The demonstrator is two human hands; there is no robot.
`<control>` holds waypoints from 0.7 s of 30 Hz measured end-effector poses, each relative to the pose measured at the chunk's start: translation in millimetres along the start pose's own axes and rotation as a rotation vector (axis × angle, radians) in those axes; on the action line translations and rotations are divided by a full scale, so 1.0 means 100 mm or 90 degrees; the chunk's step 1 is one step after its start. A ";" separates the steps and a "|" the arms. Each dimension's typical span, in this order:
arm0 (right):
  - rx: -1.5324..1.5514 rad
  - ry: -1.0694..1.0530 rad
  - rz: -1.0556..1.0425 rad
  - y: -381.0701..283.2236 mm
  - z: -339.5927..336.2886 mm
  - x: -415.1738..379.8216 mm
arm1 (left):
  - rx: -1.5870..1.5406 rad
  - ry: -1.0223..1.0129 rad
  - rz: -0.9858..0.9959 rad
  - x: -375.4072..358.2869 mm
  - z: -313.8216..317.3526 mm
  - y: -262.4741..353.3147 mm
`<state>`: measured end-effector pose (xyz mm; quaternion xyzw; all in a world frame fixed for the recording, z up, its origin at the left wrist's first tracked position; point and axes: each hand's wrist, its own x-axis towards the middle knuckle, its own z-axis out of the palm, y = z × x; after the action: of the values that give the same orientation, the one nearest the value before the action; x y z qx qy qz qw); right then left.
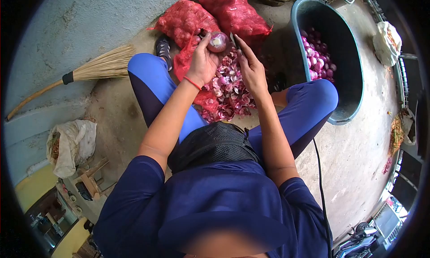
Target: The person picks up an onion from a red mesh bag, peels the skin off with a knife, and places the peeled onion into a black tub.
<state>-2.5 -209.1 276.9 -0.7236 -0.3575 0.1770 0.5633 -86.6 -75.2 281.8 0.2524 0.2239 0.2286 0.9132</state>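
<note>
My left hand [204, 63], with a red band at the wrist, holds a red onion [217, 42] whose pale cut end faces up. Just to the right of it, my right hand [251, 69] grips a small knife [232, 38], blade pointing up and away from me. Below both hands lies a pile of onion skins [230, 85] with a few onions among them. Two red mesh sacks of onions stand beyond my hands, one at the left [186, 23] and one at the right [233, 14].
A large blue-green tub [354, 61] with peeled onions [317, 59] stands at the right. A straw broom [101, 65] leans at the left wall. A white sack [83, 144] sits lower left. A black cable [320, 177] hangs by my right side.
</note>
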 end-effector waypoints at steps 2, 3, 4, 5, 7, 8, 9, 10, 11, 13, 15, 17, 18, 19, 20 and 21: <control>-0.023 0.006 0.007 0.00 0.02 0.01 | -0.005 -0.003 0.020 0.01 -0.02 -0.02; -0.051 0.007 0.038 -0.04 0.01 0.00 | 0.014 0.006 0.032 0.03 -0.07 -0.03; -0.080 0.008 0.070 -0.08 -0.01 -0.01 | 0.033 0.016 0.043 0.08 -0.12 -0.04; -0.066 0.007 0.074 -0.10 -0.01 -0.01 | 0.052 0.024 0.054 0.10 -0.18 -0.05; -0.040 0.005 0.081 -0.14 -0.01 -0.02 | 0.064 0.025 0.054 0.07 -0.15 -0.02; -0.058 0.009 0.065 -0.16 -0.01 -0.03 | 0.070 0.025 0.054 0.05 -0.13 0.00; -0.077 0.012 0.049 -0.18 0.00 -0.03 | 0.075 0.007 0.057 0.02 -0.08 0.02; -0.096 0.016 0.033 -0.19 0.00 -0.03 | 0.080 -0.011 0.059 -0.01 -0.03 0.02; -0.127 0.017 0.028 -0.21 -0.01 -0.03 | 0.085 -0.027 0.061 -0.02 0.02 0.02; -0.188 0.022 0.017 -0.22 0.00 -0.03 | 0.073 -0.049 0.059 -0.04 0.02 0.00; -0.210 0.030 0.002 -0.22 0.00 -0.04 | 0.070 -0.064 0.057 -0.04 0.02 -0.01; -0.219 0.039 -0.002 -0.20 0.00 -0.04 | 0.074 -0.070 0.054 -0.05 0.02 0.00; -0.220 0.042 -0.002 -0.21 -0.01 -0.03 | 0.075 -0.069 0.056 -0.05 0.03 -0.01; -0.221 0.045 -0.001 -0.22 -0.01 -0.03 | 0.075 -0.068 0.057 -0.06 0.04 -0.01; -0.222 0.048 0.000 -0.23 -0.02 -0.03 | 0.076 -0.066 0.058 -0.07 0.05 -0.02; -0.229 0.054 -0.011 -0.23 -0.01 -0.04 | 0.083 -0.064 0.060 -0.07 0.05 -0.02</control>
<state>-11.5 -210.2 298.1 -0.8165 -0.3655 0.0748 0.4407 -89.5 -82.3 286.8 0.3328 0.1804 0.2431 0.8931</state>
